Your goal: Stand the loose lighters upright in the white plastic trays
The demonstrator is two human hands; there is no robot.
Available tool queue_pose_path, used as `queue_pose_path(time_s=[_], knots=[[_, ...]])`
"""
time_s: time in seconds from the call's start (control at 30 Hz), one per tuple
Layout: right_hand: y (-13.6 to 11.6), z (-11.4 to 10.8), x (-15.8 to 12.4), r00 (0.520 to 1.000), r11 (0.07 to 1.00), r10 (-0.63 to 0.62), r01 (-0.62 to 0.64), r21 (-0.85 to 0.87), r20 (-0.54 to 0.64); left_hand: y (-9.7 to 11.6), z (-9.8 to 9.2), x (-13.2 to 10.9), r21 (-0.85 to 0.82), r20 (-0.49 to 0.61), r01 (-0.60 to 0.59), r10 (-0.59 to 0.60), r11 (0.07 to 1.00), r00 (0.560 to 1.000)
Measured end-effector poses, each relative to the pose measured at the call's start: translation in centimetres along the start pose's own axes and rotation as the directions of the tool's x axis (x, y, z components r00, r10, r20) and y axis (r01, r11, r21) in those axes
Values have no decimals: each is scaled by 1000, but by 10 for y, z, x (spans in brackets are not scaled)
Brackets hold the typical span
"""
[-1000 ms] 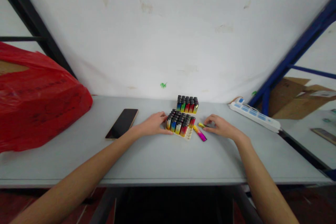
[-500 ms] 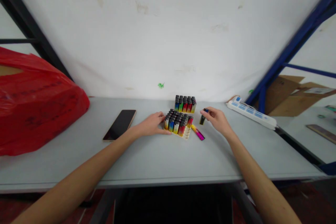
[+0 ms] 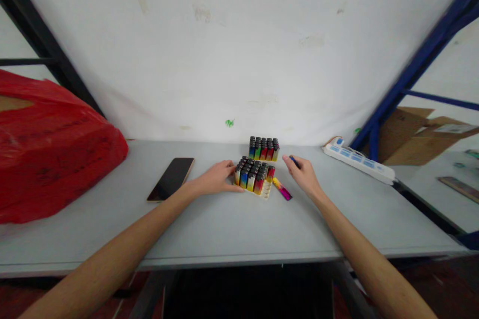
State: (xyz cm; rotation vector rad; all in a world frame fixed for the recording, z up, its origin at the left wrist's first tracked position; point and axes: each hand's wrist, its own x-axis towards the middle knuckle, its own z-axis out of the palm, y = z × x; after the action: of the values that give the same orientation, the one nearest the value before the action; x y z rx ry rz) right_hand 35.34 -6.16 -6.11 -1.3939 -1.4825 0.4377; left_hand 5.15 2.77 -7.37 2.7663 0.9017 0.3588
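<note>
In the head view, my left hand braces the left side of a pale lighter tray, thumb at its front and fingers behind. Several coloured lighters with black tops stand upright in it, and open slots show along its right edge. My right hand is closed around a lighter with a dark blue end; the rest of it is hidden by the fingers. Between that hand and the tray, a yellow-and-magenta lighter lies flat on the table.
Behind the tray, near the wall, stands a second block of lighters. A phone lies to the left, beyond it a red plastic bag. On the right are a white power strip and an opened cardboard box past the blue frame.
The lighter in my right hand has turned from upright to mostly hidden within the fingers, and that hand has shifted slightly left. My left hand stays at the tray.
</note>
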Motion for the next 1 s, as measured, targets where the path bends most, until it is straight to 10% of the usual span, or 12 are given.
queue_pose_path(time_s=[0.27,0.63,1.0], knots=[[-5,4,-4,996,985,-78,70,-155,-42,2,-2,0,-7,8,-2,2,1000,1000],[-22,-8,-9,936,896,-296,341,-285,190,4,-3,0,-17,12,-3,4,1000,1000],[-14,4,-11,937,903,-219,301,-308,272,5,-4,0,-13,15,-4,4,1000,1000]])
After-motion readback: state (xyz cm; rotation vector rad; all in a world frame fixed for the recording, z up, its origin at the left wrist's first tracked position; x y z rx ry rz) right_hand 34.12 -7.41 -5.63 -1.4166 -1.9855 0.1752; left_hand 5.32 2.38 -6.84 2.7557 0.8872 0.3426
